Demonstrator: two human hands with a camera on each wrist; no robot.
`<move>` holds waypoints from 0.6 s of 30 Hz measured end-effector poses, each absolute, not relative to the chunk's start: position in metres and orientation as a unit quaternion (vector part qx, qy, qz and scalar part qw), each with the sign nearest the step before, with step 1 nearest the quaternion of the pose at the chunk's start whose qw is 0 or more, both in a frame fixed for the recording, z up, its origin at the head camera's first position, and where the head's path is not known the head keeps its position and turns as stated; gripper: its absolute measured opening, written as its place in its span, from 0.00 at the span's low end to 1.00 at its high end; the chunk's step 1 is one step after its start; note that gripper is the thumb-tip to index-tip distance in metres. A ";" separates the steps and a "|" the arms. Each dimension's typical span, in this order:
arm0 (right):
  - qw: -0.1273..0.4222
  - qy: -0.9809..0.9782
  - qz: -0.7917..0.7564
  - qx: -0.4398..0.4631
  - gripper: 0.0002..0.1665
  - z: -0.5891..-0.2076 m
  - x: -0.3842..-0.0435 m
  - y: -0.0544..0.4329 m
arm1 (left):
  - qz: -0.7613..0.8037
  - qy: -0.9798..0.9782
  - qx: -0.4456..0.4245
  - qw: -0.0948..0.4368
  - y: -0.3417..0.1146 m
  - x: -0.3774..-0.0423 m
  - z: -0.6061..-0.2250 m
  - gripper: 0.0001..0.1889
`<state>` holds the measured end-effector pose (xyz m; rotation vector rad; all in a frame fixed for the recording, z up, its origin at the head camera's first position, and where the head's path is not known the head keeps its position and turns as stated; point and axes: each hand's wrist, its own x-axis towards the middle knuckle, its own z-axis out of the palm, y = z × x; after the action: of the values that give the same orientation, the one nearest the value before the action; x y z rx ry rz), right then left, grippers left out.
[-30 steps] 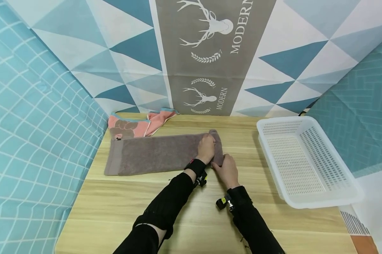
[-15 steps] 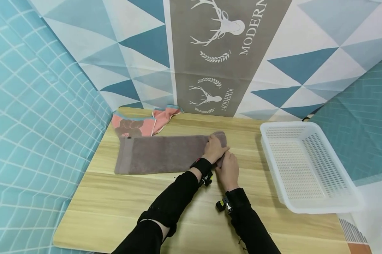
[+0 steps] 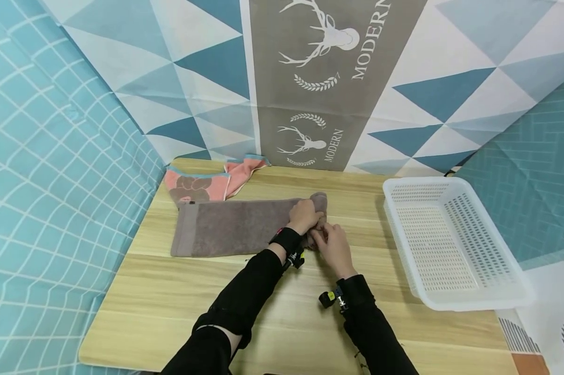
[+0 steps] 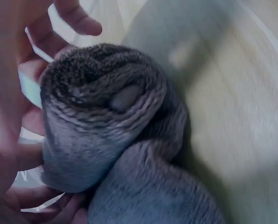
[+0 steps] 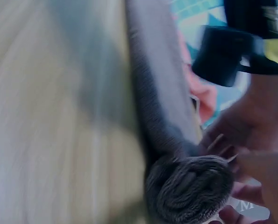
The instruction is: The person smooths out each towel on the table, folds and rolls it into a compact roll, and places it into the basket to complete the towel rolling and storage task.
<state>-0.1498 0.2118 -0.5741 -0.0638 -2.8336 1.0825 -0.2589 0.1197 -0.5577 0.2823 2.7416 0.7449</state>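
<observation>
A greyish-brown towel (image 3: 235, 226) lies in a long strip across the table, its right end rolled up. My left hand (image 3: 304, 216) bends over this roll from the left. Against its right side, near the front end, my right hand (image 3: 335, 249) pinches the cloth with thumb and fingers. The roll's spiral end (image 4: 101, 93) faces the camera in the left wrist view, with fingers along its left side. In the right wrist view, the rolled end (image 5: 190, 191) stands thicker than the flat strip behind it, and fingers touch its right side.
A pink towel (image 3: 197, 185) with blue edging and a brown pattern lies bunched behind the strip's left end. To the right stands a white perforated plastic basket (image 3: 434, 245) on the wooden table (image 3: 179, 312). Patterned cloths hang at the back and both sides.
Over the last half second, my left hand has moved left over the towel and the rolled end has shifted slightly left with it. The head view also turned a little earlier on.
</observation>
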 end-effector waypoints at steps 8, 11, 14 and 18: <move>-0.032 -0.895 0.432 -0.106 0.32 -0.575 -0.153 0.207 | 0.242 0.953 0.099 0.154 0.104 -0.259 -0.552 0.22; -0.062 -0.890 0.435 -0.123 0.40 -0.579 -0.153 0.204 | 0.228 0.961 0.081 0.135 0.102 -0.260 -0.552 0.34; -0.072 -0.890 0.432 -0.129 0.41 -0.583 -0.155 0.201 | 0.213 0.970 0.074 0.087 0.102 -0.260 -0.555 0.37; -0.066 -0.892 0.427 -0.131 0.39 -0.587 -0.157 0.198 | 0.170 0.978 0.119 0.019 0.105 -0.256 -0.560 0.21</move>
<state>-0.1574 0.1979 -0.5872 -0.4286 -2.9264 1.4017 -0.2556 0.1050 -0.5600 0.3682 3.0354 0.5282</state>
